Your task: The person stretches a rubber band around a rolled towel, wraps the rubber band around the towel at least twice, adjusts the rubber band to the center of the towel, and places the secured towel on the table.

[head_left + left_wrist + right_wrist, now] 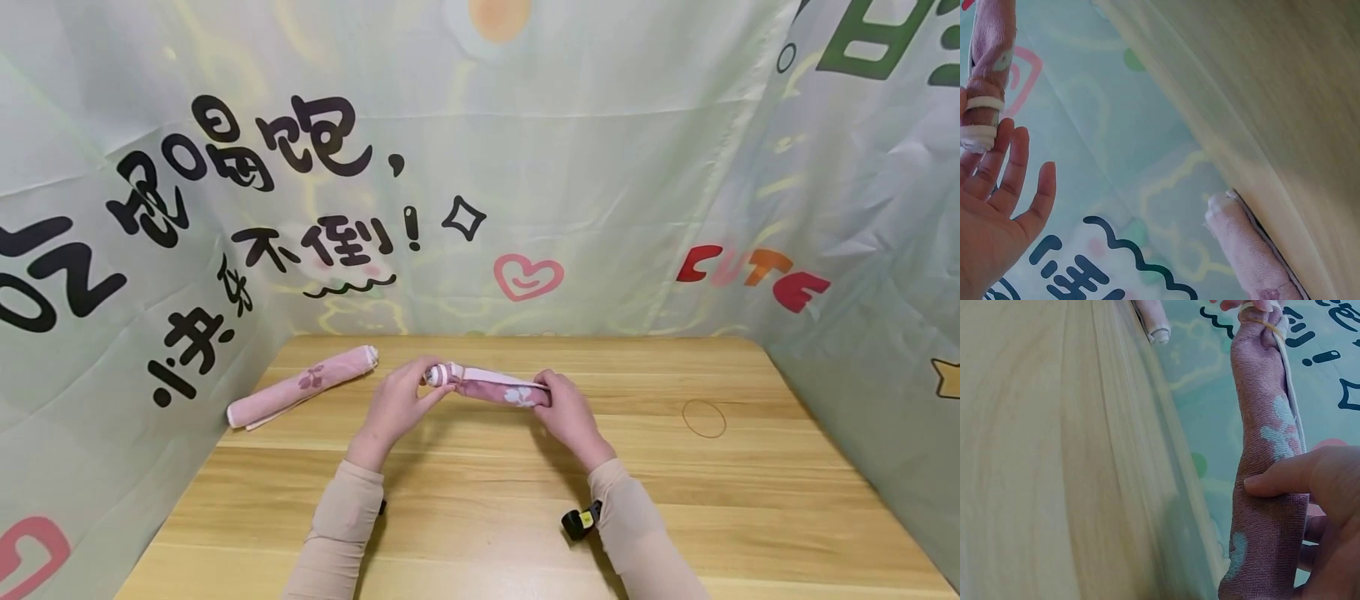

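A rolled pink towel with pale flower prints [495, 387] is held just above the middle of the light wooden table [525, 517], lying crosswise between both hands. The right hand [572, 414] grips its right end, thumb pressed along the cloth and fingers curled beneath. The left hand [397, 404] pinches the left end, where a thin rubber band [1264, 324] wraps the roll; its other fingers [1013, 169] spread straight. A second rolled pink towel [303, 387] lies to the left, and a loose rubber band [703, 417] lies well apart on the right.

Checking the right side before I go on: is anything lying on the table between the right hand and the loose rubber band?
Nothing: in the head view, bare table separates the right hand from the rubber band.
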A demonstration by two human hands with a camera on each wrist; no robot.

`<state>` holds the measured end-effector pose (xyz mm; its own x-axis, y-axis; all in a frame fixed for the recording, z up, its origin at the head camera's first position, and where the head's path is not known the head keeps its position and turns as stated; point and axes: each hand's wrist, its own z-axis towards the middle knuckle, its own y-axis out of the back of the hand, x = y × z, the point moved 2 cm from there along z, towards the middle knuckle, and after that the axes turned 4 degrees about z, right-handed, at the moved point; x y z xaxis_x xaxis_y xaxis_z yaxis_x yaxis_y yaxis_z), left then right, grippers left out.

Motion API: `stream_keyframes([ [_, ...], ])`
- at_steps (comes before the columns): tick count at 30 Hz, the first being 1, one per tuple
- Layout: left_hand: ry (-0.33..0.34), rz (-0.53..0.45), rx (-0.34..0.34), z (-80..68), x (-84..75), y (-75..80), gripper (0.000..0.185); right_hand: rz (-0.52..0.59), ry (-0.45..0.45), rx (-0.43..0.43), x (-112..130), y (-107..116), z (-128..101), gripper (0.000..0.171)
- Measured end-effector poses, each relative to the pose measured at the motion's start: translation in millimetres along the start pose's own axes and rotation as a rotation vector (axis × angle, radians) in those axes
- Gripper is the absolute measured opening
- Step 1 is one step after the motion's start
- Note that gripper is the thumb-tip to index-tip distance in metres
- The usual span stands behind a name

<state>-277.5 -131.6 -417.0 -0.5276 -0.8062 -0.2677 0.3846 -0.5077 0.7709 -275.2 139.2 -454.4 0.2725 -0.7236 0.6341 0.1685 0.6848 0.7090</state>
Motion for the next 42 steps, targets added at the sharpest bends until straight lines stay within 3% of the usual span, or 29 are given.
stream_keyframes([
  [7,-0.122,0.017,-0.015,-1.4,-2.2,-0.7,0.035,-0.071,0.013,0.003,-2,3,-1,0.032],
  [19,-0.163,0.043,0.029,-2.9,-6.4,-4.1,0.036,-0.122,0.029,0.008,-5,2,-3,0.034],
  [29,-0.132,0.055,0.076,-3.6,-9.3,-6.4,0.026,-0.156,0.052,0.013,-3,1,-3,0.034],
  [42,-0.073,0.064,0.049,-2.4,-10.2,-10.2,0.02,-0.192,0.096,0.033,7,-1,-5,0.03],
])
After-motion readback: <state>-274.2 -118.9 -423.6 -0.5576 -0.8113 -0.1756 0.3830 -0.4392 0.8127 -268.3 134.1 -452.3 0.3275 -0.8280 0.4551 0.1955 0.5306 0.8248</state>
